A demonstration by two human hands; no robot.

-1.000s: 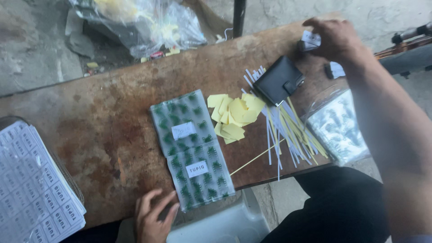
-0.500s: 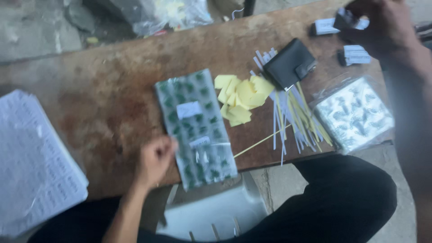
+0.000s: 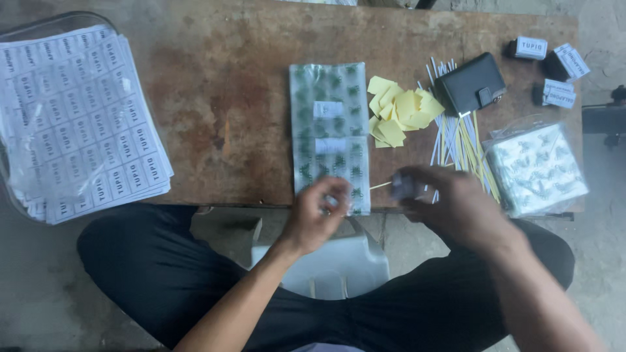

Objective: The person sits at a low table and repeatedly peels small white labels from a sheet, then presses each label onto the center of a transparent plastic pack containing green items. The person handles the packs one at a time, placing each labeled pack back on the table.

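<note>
Left hand (image 3: pixel 317 218) at near edge of wooden table (image 3: pixel 228 98), fingers curled onto lower end of clear packet with green print (image 3: pixel 329 133), pinching its corner. Right hand (image 3: pixel 450 205) just beside, closed around small grey block (image 3: pixel 403 186), blurred, possibly a little labelled box. Yellow slips (image 3: pixel 399 111) and thin sticks (image 3: pixel 456 140) right of packet; black wallet (image 3: pixel 471 83) beyond. Bagged stack (image 3: pixel 538 169) far right. Printed label sheets (image 3: pixel 75 120) far left.
</note>
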